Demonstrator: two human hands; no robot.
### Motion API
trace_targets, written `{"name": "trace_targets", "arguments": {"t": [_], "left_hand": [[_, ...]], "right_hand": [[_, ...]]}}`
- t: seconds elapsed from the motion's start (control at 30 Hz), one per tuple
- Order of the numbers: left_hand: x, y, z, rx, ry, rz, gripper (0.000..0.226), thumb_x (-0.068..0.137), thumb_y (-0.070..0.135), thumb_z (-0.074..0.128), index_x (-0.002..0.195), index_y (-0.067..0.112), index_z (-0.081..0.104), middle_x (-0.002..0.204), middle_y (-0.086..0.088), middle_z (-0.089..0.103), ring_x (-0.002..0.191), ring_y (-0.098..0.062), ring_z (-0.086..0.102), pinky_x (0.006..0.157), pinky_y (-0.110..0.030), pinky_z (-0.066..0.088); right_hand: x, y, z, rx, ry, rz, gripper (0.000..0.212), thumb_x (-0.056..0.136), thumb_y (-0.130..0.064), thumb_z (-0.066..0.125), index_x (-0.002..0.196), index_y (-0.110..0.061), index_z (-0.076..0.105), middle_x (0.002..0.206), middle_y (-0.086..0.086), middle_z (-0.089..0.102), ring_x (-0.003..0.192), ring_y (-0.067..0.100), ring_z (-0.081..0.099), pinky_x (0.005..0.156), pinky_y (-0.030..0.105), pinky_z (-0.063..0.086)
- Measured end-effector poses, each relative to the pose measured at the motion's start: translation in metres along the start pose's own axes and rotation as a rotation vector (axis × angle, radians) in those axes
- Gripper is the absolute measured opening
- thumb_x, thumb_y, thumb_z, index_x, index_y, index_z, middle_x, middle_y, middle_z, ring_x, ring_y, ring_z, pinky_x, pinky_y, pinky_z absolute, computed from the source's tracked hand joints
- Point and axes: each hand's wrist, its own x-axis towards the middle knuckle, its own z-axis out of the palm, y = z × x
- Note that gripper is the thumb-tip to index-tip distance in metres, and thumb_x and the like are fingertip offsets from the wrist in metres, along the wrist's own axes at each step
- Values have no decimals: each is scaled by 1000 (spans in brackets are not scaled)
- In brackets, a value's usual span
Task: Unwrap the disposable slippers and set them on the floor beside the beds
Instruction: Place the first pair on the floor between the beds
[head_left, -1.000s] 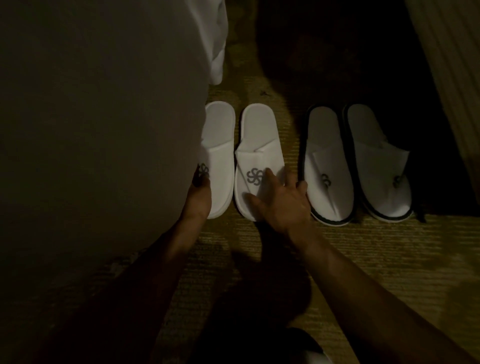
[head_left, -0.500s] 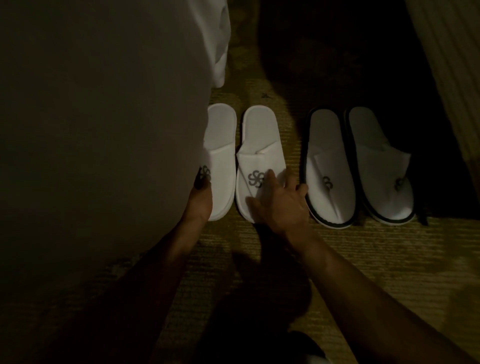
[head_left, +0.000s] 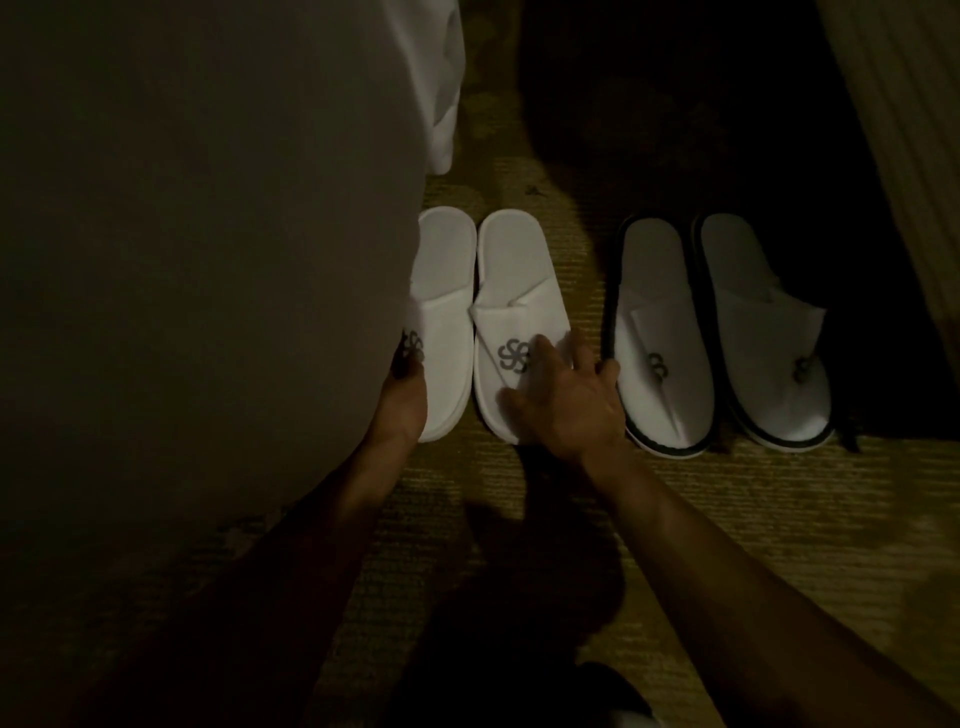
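Two pairs of white slippers lie on the carpet in dim light. The all-white pair sits against the left bed: the left slipper is partly hidden by the bedding, the right slipper shows a grey swirl logo. My left hand rests on the toe of the left slipper, its fingers partly hidden. My right hand lies flat, fingers spread, on the toe of the right slipper. A black-trimmed pair lies further right, one slipper beside the other.
The left bed's pale cover fills the left side, with white sheet hanging behind. A second bed's ribbed edge is at the far right. Yellowish carpet lies between them; deep shadow covers the floor behind the slippers.
Almost nothing moved. Both hands stay on the white pair; the view shifted very slightly.
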Motion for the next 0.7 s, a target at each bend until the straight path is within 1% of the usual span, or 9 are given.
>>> {"name": "trace_targets", "arguments": {"t": [0.07, 0.13, 0.27, 0.37, 0.43, 0.47, 0.53, 0.6, 0.7], "left_hand": [[-3, 2, -2, -4, -42, -29, 45, 102, 21, 44, 140, -1, 45, 145, -17, 48, 133, -33, 45, 110, -32, 34], [-10, 7, -2, -30, -85, -57, 42, 103, 15, 39, 141, -3, 41, 147, -18, 45, 136, -33, 42, 100, -22, 31], [-24, 17, 6, 40, 106, 4, 51, 96, 16, 55, 142, 0, 41, 147, -15, 46, 139, -27, 38, 105, -13, 22], [-37, 24, 12, 193, 132, 69, 62, 92, 27, 59, 146, 5, 38, 149, -17, 43, 139, -30, 38, 114, -32, 26], [-47, 29, 17, 265, 101, 85, 64, 93, 32, 56, 150, 14, 32, 156, -12, 31, 145, -27, 26, 120, -39, 19], [-53, 34, 18, 251, 74, 103, 61, 94, 33, 55, 149, 16, 34, 157, -9, 28, 146, -25, 23, 121, -40, 17], [-65, 48, 20, 155, -3, 130, 47, 95, 30, 53, 141, 18, 47, 151, -7, 39, 141, -22, 33, 117, -34, 25], [-83, 69, 14, -9, -95, 70, 35, 98, 29, 50, 131, 20, 56, 138, -5, 53, 129, -21, 48, 107, -28, 37], [-112, 113, -4, -199, -173, -26, 30, 99, 28, 48, 126, 22, 60, 131, -2, 61, 119, -18, 56, 104, -32, 43]], "right_hand": [[-2, 0, -2, 2, -14, 4, 78, 86, -60, 48, 150, -29, 16, 160, 11, 6, 137, 44, 19, 110, 45, 21], [-2, -1, -3, -10, -11, 0, 77, 85, -61, 48, 149, -29, 17, 159, 12, 8, 135, 44, 21, 109, 46, 23], [-4, -6, -4, -29, 16, 22, 76, 83, -66, 46, 147, -31, 22, 157, 12, 14, 131, 41, 27, 106, 46, 28], [-12, -12, -16, -52, 42, 15, 73, 86, -65, 42, 148, -29, 26, 157, 11, 17, 132, 39, 26, 106, 46, 26], [-18, -16, -27, -33, 58, 8, 69, 89, -60, 40, 147, -25, 29, 156, 11, 22, 132, 38, 27, 106, 45, 27], [-22, -18, -33, -14, 70, -1, 66, 90, -57, 41, 145, -23, 32, 153, 11, 27, 131, 37, 29, 105, 45, 28], [-30, -20, -53, 41, 106, -18, 58, 91, -52, 42, 141, -22, 39, 145, 10, 39, 128, 35, 36, 102, 44, 33], [-40, -24, -77, 117, 129, -4, 53, 92, -48, 44, 137, -20, 46, 138, 10, 48, 124, 34, 42, 100, 43, 37], [-65, -34, -123, 271, 143, 56, 48, 91, -46, 47, 129, -17, 54, 126, 11, 60, 117, 32, 54, 96, 46, 46]]}}
